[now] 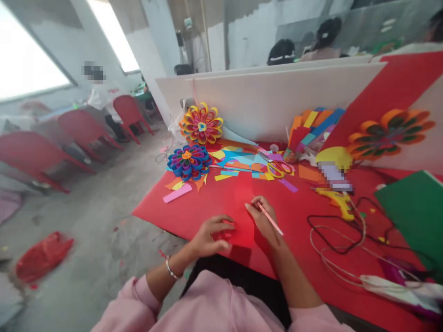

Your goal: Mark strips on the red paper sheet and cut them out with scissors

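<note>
A slim pink pencil point(270, 218) rests in my right hand point(265, 214), its back end slanting toward my wrist. The fingers are closed around it, low over the red tabletop point(294, 263). My left hand point(213, 235) is beside it, thumb and fingers apart and curved, with nothing visible in them. Between the two hands lies a brighter red piece that looks like paper point(243, 228); its edges are hard to make out. Beyond the hands are yellow-handled scissors point(278, 169) among cut paper strips point(238, 161).
Paper flowers, one blue-purple point(188, 161) and one yellow-red point(202, 124), stand at the back left. At right are a yellow glue gun point(341, 203), looping cords point(321, 246) and a green sheet point(411, 221). A white partition point(259, 103) backs the table. Another person point(104, 99) stands behind red chairs point(83, 124).
</note>
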Demonstrator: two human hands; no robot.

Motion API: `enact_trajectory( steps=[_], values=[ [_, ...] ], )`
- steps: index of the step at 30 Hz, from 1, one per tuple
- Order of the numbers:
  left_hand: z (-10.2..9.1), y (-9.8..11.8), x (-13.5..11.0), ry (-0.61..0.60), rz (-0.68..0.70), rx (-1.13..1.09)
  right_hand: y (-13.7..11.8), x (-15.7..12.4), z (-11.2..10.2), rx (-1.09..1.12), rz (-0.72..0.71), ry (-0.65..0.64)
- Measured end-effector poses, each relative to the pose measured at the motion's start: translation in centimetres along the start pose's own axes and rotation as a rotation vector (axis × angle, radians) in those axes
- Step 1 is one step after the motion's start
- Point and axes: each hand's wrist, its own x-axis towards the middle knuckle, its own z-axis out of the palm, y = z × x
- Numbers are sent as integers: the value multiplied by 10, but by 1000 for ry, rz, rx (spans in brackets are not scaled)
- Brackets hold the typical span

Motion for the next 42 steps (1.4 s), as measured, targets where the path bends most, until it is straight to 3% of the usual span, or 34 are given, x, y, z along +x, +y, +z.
enact_trajectory(
  steps=[2,5,7,10,14,17,20,27,35,39,42],
  values=[
    [-4,-10,14,107,-317,-269,-6,-1,-10,-53,-4,-66],
    [-6,-24,46,54,-531,-571,-19,0,-18,-143,-15,-178],
    [-5,-30,72,137,-655,-757,-28,1,-20,-210,-12,-266],
    [-6,-39,109,322,-668,-816,-35,4,-23,-315,5,-350],
    [-13,-55,137,535,-635,-865,-28,4,-38,-475,-22,-335],
    [-13,-67,140,635,-639,-899,-16,2,-59,-542,-14,-274],
    [-8,-74,134,676,-672,-924,-5,7,-84,-581,-24,-135],
    [-6,-75,130,719,-727,-969,3,49,-119,-699,-69,60],
    [-2,-76,131,780,-795,-938,9,74,-115,-884,-219,288],
    [2,-80,132,796,-839,-875,0,93,-98,-882,-253,196],
    [5,-82,132,801,-854,-825,-9,125,-74,-1241,-249,132]
  ],
)
